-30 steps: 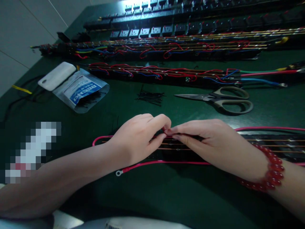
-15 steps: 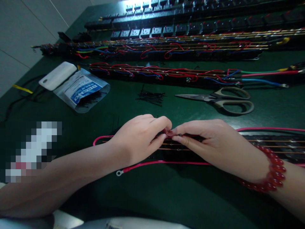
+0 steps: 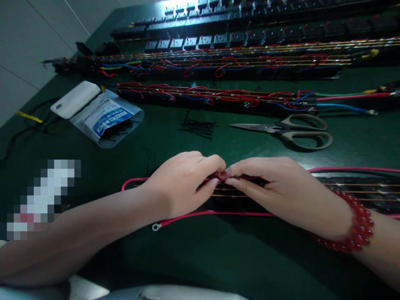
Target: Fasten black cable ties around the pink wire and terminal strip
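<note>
My left hand (image 3: pixel 187 181) and my right hand (image 3: pixel 275 183) meet fingertip to fingertip over a long dark strip with copper-coloured rods (image 3: pixel 229 196). Each pinches with thumb and forefinger beside the red cable (image 3: pixel 137 179) that runs along the strip's far edge. What sits between the fingertips is small, dark and mostly hidden; I cannot make it out. Along the near side runs a red cable with a ring terminal (image 3: pixel 156 226) at its left end. A bracelet of red beads (image 3: pixel 362 221) circles my right wrist.
Beyond my hands lie a pile of black cable ties (image 3: pixel 198 128) and scissors (image 3: pixel 281 129), blades pointing left. A clear bag of cable ties (image 3: pixel 109 118) lies left, touching a white tag-like piece (image 3: pixel 76 100). Wired strips (image 3: pixel 212 96) stretch across the green table (image 3: pixel 203 258).
Both hands stay almost in place, still pinching. My fingertips have shifted very slightly at the meeting point. The things on the table have not moved.
</note>
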{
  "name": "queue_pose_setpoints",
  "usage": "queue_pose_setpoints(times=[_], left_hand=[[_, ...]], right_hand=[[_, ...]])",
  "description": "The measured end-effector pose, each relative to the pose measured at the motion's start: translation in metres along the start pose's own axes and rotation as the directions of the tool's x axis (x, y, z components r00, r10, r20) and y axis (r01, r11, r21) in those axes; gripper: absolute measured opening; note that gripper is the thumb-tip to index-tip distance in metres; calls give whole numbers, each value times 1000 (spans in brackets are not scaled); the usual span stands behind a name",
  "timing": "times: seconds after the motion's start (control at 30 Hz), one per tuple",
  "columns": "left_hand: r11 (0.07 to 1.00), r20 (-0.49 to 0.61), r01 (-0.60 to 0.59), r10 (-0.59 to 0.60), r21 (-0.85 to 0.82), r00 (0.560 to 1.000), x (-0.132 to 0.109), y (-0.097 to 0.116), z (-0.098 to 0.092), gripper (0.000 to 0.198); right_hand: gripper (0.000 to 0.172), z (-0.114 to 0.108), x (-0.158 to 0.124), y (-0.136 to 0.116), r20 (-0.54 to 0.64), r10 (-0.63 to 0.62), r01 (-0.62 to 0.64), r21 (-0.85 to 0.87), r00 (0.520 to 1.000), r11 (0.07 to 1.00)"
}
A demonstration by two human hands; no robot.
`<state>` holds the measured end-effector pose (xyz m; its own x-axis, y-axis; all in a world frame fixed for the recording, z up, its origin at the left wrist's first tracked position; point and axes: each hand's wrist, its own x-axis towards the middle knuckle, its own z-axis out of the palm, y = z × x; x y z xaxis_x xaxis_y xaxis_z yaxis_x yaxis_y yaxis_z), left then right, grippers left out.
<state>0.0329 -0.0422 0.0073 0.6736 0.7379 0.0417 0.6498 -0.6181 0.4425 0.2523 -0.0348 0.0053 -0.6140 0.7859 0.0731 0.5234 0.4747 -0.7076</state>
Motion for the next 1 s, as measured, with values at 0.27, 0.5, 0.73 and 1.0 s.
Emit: queue_pose_setpoints(times=[0.27,0.5,0.73,1.0], left_hand=[[1000,-2,-1,0,-28,1000,-1,0,0,10],[1000,29,-27,27,-1,999,1,1,-1,35],[1000,78,-18,17,21,997,3,1,-2,52],[999,140,42,-43,6,989,4,2,-2,40]], right_hand=[[24,-1,-1,-1,-5,5,-5,19,1000,1000],[24,0,-2,2,24,-56,56,12,998,998],[24,1,-2,1,28,-64,64,3,998,998],[28,1,-3,0,16,-57,57,2,998,998]])
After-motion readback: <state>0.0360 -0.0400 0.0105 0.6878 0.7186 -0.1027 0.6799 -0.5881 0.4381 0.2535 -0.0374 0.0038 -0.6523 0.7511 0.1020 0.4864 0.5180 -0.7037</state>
